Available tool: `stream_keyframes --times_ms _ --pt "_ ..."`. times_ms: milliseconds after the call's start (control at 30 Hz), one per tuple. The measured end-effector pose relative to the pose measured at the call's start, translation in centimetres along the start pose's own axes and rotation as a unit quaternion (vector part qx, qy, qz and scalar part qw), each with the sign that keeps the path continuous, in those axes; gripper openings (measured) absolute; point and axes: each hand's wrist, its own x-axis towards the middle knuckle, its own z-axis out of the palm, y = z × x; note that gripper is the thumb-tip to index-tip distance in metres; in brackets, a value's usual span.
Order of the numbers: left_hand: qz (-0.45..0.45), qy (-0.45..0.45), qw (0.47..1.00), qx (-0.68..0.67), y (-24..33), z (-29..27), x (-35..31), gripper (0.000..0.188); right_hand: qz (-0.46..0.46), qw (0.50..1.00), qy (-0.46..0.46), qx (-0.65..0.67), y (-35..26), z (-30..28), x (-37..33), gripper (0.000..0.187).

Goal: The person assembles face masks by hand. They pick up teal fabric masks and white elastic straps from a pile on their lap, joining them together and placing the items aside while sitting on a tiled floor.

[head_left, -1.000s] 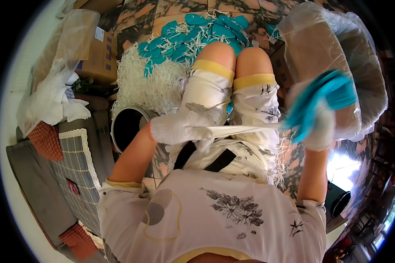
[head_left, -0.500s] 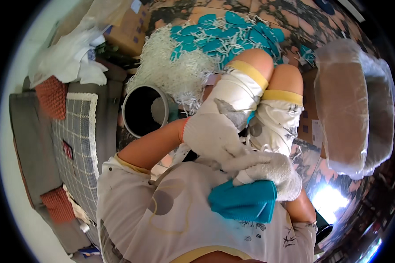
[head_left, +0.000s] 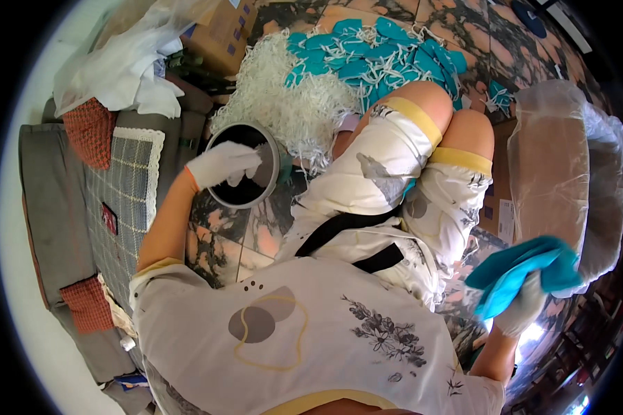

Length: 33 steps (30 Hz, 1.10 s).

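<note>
Both my hands wear white knit gloves. My left hand [head_left: 225,166], with an orange cuff edge, is over the mouth of a dark-lined grey bucket [head_left: 278,166]. Its fingers are stretched out and a little apart, pointing over the pale stuff inside. I cannot make out anything held there. Out at the right, my right hand [head_left: 524,308] is closed on a teal cloth piece [head_left: 526,266], folded into flaps that spread above the fingers. The cloth is up off my lap, in front of a box lined with clear plastic [head_left: 550,173].
Beyond my knees lie a heap of teal cloth pieces with white strings [head_left: 377,59] and a tangle of white strips [head_left: 284,90]. One small teal piece [head_left: 500,95] lies apart. A sofa with a checked cover [head_left: 124,187] is at the left; a cardboard box [head_left: 218,38] stands behind.
My hands have parted from above my lap. The left moved out to the bucket. The right carried the teal cloth right, toward the plastic-lined box, and its flaps have spread.
</note>
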Motion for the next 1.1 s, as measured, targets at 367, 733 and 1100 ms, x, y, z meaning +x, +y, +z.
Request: stream_keyframes --times_ms 367,733,1100 --pt "0.070 0.292 0.884 0.359 -1.5 3.7 5.2 0.028 -0.054 0.893 -0.035 0.446 -2.0 6.9 7.1 0.041" --pt "0.434 -0.214 0.875 -0.012 20.2 13.6 7.4 0.063 -0.033 0.857 0.024 0.514 -2.1 9.9 9.3 0.034" --pt "0.221 -0.323 0.885 -0.253 19.6 15.4 8.3 0.025 0.022 0.828 0.155 0.539 -2.3 9.6 11.1 0.032"
